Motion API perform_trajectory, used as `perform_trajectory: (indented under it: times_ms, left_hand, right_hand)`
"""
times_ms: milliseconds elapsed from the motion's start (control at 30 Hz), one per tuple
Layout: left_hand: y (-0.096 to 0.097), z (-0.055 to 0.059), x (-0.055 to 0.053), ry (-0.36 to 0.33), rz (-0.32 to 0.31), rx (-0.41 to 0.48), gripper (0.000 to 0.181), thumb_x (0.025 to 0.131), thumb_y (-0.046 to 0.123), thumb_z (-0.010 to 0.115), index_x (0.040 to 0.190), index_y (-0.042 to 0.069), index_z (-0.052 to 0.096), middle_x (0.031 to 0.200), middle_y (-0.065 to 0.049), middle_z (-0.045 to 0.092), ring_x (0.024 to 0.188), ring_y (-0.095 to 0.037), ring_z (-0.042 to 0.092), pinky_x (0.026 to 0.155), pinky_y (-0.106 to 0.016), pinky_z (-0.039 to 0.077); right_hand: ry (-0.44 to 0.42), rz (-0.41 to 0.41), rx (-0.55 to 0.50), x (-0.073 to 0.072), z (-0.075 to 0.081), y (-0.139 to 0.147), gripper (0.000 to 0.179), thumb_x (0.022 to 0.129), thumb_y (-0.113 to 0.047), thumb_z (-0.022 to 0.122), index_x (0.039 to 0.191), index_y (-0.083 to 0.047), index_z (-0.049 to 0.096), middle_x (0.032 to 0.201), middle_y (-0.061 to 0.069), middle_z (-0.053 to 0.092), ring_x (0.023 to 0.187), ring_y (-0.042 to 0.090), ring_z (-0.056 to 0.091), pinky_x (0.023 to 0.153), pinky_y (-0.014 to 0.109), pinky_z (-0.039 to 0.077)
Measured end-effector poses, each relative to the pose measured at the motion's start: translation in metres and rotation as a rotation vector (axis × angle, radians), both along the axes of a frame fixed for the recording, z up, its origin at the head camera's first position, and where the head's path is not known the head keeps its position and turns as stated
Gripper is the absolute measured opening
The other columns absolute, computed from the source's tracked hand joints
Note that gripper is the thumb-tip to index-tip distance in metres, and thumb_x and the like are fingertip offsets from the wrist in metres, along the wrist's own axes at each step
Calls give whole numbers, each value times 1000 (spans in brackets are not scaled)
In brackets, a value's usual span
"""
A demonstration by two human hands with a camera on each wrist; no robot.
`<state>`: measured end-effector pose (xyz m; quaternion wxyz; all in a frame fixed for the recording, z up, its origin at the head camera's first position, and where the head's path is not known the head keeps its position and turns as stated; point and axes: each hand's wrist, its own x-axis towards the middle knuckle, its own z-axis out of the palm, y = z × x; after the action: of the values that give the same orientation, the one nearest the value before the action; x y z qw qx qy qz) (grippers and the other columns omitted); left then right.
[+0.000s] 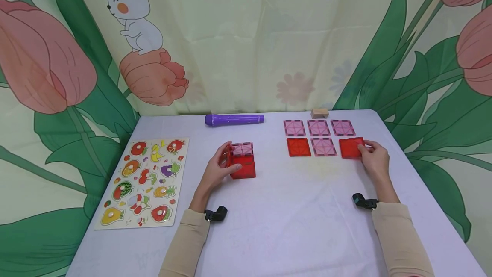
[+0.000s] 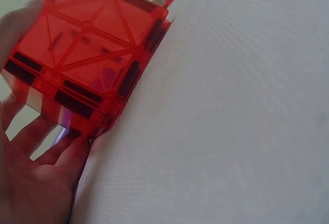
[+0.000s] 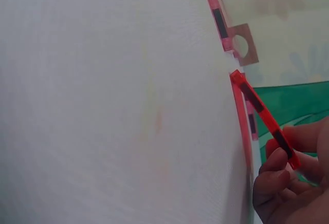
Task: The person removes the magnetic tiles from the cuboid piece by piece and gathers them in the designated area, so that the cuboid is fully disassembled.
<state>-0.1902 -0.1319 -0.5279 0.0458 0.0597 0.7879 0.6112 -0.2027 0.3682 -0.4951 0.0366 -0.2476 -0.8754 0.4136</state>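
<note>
My left hand [image 1: 216,169] grips the side of a small box-like structure of magnetic tiles [image 1: 244,168], red at the front with a pink piece at the top. In the left wrist view the thumb and fingers lie along the edges of a see-through red face [image 2: 87,34]. At the right, my right hand [image 1: 376,160] pinches a red square magnetic tile [image 1: 349,148] by its right edge. The right wrist view shows this tile [image 3: 263,116] tilted, its far edge low near the table. Another red tile [image 1: 298,147] and several pink tiles [image 1: 318,128] lie in two rows beside it.
A purple microphone-like stick [image 1: 234,119] lies at the table's back edge. Behind the tiles stands a small wooden block [image 1: 320,113]. A fruit puzzle board [image 1: 180,183] lies at the left. A printed curtain [image 1: 238,46] hangs behind the white table [image 1: 292,225].
</note>
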Motion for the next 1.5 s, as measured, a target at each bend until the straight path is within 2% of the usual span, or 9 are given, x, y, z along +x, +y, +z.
perform_trajectory:
  times_ms: [100,200,300,367,600,833,1033,1300,1500]
  left_hand:
    - [0,0,0,0,1,0,83,79,37,84,149,44,39,150,1,46,144,-25,41,115,-48,42]
    - [-1,0,0,-3,-2,1,82,80,36,84,149,44,39,151,0,45,144,-25,41,115,-48,42]
    - [-1,0,0,-7,-8,6,83,81,35,83,151,40,38,152,-1,45,145,-25,39,117,-47,41]
    - [-1,1,0,-11,-11,11,84,82,33,83,152,38,38,152,-1,44,146,-25,39,117,-47,40]
    - [0,2,1,-11,-10,14,84,82,33,83,153,36,37,151,0,45,145,-25,40,117,-47,40]
    - [-1,-1,-1,-6,-11,17,84,82,32,83,153,34,38,151,-1,45,144,-26,41,116,-48,41]
    - [-1,-1,-1,-17,-11,21,82,82,31,82,151,39,39,152,0,44,146,-25,39,117,-47,41]
    - [0,-1,0,-3,-6,7,84,80,36,84,151,40,38,151,0,45,144,-25,40,116,-48,41]
    - [-1,-1,0,-12,-9,7,84,81,35,83,151,41,37,153,0,44,146,-25,38,117,-47,41]
  right_hand:
    - [-36,11,16,0,0,0,64,104,-38,48,154,-1,35,133,27,50,106,29,52,59,10,48]
    - [-86,37,37,-1,0,-1,75,100,-43,55,154,2,29,144,32,43,124,41,47,82,31,61]
    - [-129,68,64,-2,1,-3,86,97,-45,60,155,7,22,151,35,34,136,50,36,104,56,51]
    - [-142,79,81,-3,1,-4,88,97,-45,61,154,9,21,152,36,32,139,52,34,109,61,44]
    - [-133,94,161,-4,2,-9,83,97,-42,61,149,14,29,147,38,36,134,53,37,109,63,43]
    - [-156,98,195,-7,1,-10,81,97,-44,61,148,13,33,144,38,35,134,52,36,108,64,43]
    - [-172,110,226,-10,-2,-8,78,97,-45,61,144,13,39,140,37,36,130,50,37,106,63,44]
    - [-182,87,185,-6,6,-9,87,97,-50,57,150,12,28,143,37,33,129,49,38,105,61,47]
    - [-121,92,174,-4,19,-14,91,97,-56,53,153,10,23,142,37,34,126,48,40,101,59,50]
